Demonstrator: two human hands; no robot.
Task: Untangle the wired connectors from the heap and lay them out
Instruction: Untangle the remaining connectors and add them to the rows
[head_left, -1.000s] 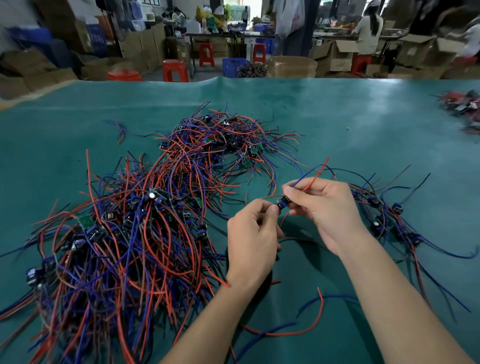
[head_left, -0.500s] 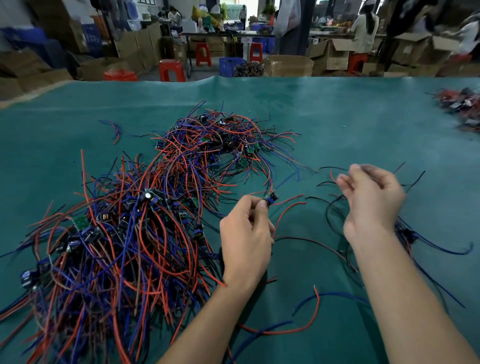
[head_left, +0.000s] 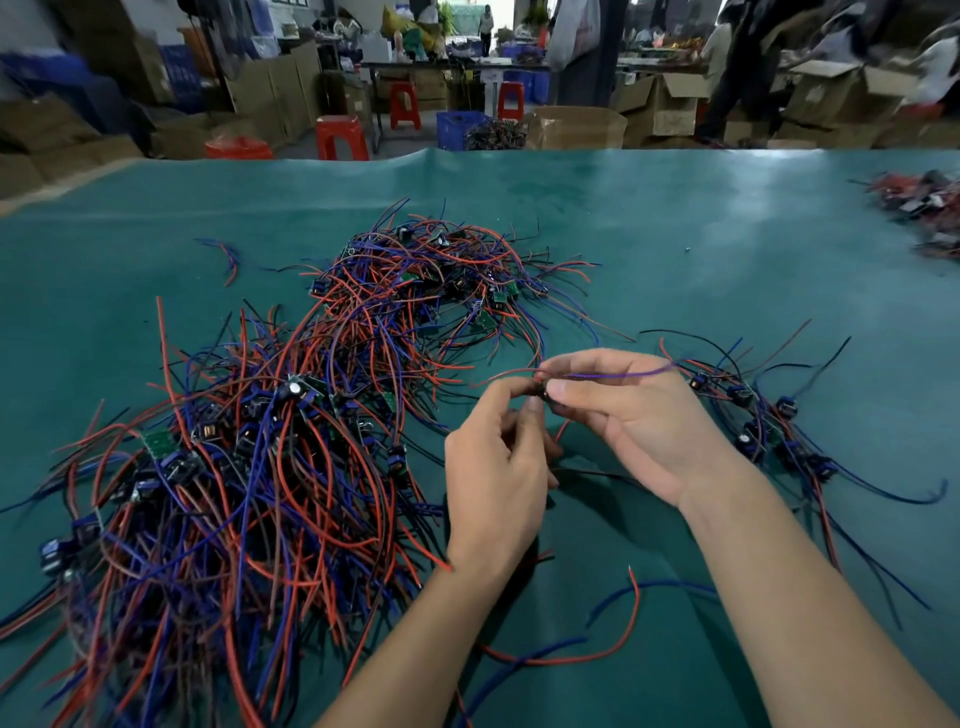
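Connector (head_left: 540, 391) sits pinched between both hands at centre frame: left hand (head_left: 496, 467) grips it from below, right hand (head_left: 628, 415) pinches it and its blue wire (head_left: 613, 374). Heap (head_left: 249, 467) sprawls at nine o'clock; laid-out pieces (head_left: 763, 431) at three o'clock on the green table (head_left: 675, 234).

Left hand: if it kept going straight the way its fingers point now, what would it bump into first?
The left hand points up and slightly right, so it would likely meet the right hand first, at the small connector both pinch. Beyond that lies the far wire heap, though depth is hard to judge.
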